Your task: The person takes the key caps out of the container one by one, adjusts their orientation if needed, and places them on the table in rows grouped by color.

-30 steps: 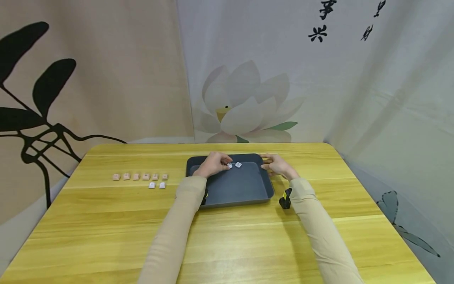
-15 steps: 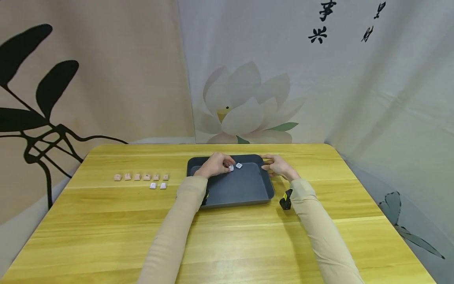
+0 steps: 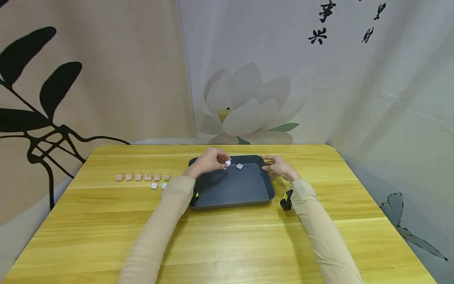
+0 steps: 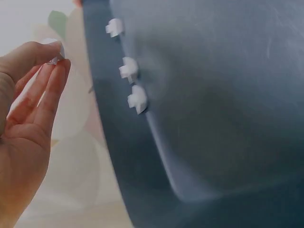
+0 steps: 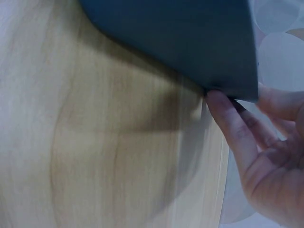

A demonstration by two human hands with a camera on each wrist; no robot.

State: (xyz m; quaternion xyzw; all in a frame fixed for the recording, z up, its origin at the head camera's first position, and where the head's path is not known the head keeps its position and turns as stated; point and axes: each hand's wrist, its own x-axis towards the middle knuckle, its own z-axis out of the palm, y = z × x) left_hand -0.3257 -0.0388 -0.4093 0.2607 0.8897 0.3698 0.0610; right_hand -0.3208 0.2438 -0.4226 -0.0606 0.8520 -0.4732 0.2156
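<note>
The left hand (image 3: 208, 161) has shifted left and up on my head feed since half a second ago, when its fingertips were further in over the tray (image 3: 241, 189). The right hand (image 3: 278, 166) hasn't really budged.

So, left first: thumb and fingertips are pinching one small white keycap (image 4: 58, 53). On my head view it sits in front of the tray's far wall, and the left wrist cam has it up off the tray floor, apart from the rest. Right hand's got its fingers fairly straight, touching the outside of the tray's far right corner. Can't tell how hard it's pressing.

In the tray I count three more white keycaps (image 4: 128, 70) in a rough line at the foot of the wall, two close together and one a bit apart.

Off to the left on the table (image 3: 248, 236) there's a row of six pinkish keycaps (image 3: 148, 178), with two white ones (image 3: 154, 185) just in front of the row's right end, the second close beside the left sleeve (image 3: 152, 232).

Behind it all I'm looking at a curtain (image 3: 134, 79) with a big lotus print (image 3: 248, 102).
</note>
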